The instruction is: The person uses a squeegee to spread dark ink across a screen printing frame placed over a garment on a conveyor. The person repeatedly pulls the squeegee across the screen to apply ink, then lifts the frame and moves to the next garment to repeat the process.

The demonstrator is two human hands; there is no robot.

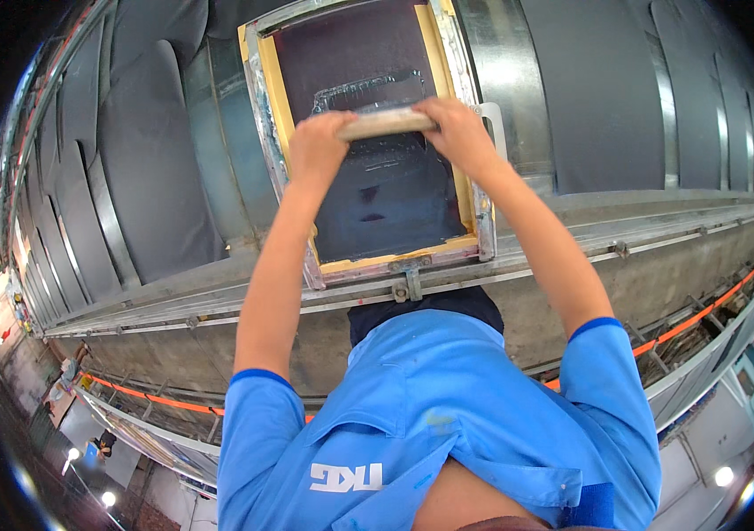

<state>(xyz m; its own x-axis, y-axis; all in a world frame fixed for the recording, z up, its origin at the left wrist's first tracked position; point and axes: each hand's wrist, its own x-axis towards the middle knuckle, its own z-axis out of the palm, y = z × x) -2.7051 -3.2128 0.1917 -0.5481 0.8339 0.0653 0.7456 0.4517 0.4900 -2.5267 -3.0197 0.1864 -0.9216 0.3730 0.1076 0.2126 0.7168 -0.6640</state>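
Both my hands grip a wooden-handled squeegee across the middle of a screen-printing frame. My left hand is closed round its left end. My right hand is wrapped round the right end, near a white handle at the frame's right side. Dark mesh fills the frame, bordered by yellow tape. A wet ridge of ink lies just beyond the squeegee. The squeegee's blade is hidden under its handle.
Dark fabric sheets lie along the long metal table on both sides of the frame. A metal rail runs along the table's near edge, with a clamp bracket at the frame. Behind me stretches an orange strip.
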